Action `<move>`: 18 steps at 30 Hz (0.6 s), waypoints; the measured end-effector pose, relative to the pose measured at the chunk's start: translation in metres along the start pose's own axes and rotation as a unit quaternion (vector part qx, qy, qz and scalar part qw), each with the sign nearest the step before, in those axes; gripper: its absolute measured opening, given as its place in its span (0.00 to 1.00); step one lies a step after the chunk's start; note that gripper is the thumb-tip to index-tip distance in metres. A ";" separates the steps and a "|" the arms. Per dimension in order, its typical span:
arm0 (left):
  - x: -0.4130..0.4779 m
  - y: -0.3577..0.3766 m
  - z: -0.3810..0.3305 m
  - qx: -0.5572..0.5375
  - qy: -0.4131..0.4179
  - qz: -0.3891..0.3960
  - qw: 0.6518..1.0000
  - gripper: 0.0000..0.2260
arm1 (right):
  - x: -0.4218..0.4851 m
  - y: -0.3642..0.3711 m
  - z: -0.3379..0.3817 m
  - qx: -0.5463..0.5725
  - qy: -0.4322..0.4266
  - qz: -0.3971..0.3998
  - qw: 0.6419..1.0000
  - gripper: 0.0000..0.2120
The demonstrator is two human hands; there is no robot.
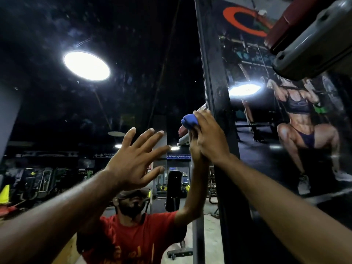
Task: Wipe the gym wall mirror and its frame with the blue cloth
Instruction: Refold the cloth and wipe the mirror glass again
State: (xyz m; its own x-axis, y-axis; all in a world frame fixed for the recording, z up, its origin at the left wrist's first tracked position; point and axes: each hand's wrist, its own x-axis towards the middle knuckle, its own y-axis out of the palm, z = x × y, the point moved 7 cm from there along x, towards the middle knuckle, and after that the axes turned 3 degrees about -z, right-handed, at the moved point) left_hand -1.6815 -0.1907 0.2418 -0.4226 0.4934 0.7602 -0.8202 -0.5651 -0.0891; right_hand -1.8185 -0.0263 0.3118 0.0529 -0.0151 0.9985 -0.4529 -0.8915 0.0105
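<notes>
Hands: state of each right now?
Left hand: open, fingers spread, holding nothing.
Right hand: fingers straight, pressing blue cloth to mirror edge.

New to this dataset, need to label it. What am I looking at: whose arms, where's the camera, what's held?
One camera, worn on a person's head, looks along both bare arms at a wall mirror; the figure in red below is their reflection. The left hand is open, fingers spread, holding nothing. The right hand presses a bunched blue cloth to the glass beside the black frame. A poster covers the wall right of it.
</notes>
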 end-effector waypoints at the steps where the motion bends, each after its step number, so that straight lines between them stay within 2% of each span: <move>1: 0.000 -0.001 0.000 -0.002 -0.001 -0.002 1.000 0.28 | -0.013 0.001 0.006 0.008 0.011 0.004 1.000 0.26; 3: -0.001 -0.001 0.000 -0.001 -0.001 -0.001 1.000 0.28 | -0.055 0.004 0.022 0.024 -0.026 0.051 0.998 0.28; 5: 0.000 -0.002 0.001 0.000 0.001 0.005 1.000 0.27 | -0.093 0.001 0.034 0.009 -0.113 0.099 0.989 0.29; 7: 0.007 -0.005 0.004 0.006 0.011 0.013 1.000 0.28 | -0.085 -0.005 0.025 -0.025 -0.184 0.089 0.978 0.27; 9: 0.014 -0.011 0.014 0.019 0.013 0.018 1.000 0.29 | -0.043 -0.007 0.012 -0.051 -0.162 0.052 0.984 0.29; 11: 0.017 -0.013 0.023 0.023 0.008 0.020 1.000 0.29 | 0.003 -0.006 0.000 -0.040 -0.077 0.028 0.996 0.30; 14: 0.008 -0.004 0.025 0.023 0.000 0.030 0.999 0.29 | 0.017 0.001 0.003 -0.003 0.025 -0.034 0.999 0.24; 16: 0.001 0.000 0.022 0.014 -0.009 0.036 0.999 0.29 | -0.014 0.009 0.025 0.023 0.020 -0.037 0.999 0.25; 18: -0.008 -0.006 0.026 -0.003 -0.034 0.033 0.999 0.30 | -0.065 0.019 0.056 0.032 -0.076 0.016 0.996 0.26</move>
State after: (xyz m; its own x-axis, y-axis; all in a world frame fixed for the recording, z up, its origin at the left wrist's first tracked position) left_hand -1.6631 -0.2084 0.2530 -0.4486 0.4095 0.7944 -0.7941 -0.5904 -0.1440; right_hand -1.7805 -0.0674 0.2438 0.1756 -0.1075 0.9786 -0.3986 -0.9167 -0.0292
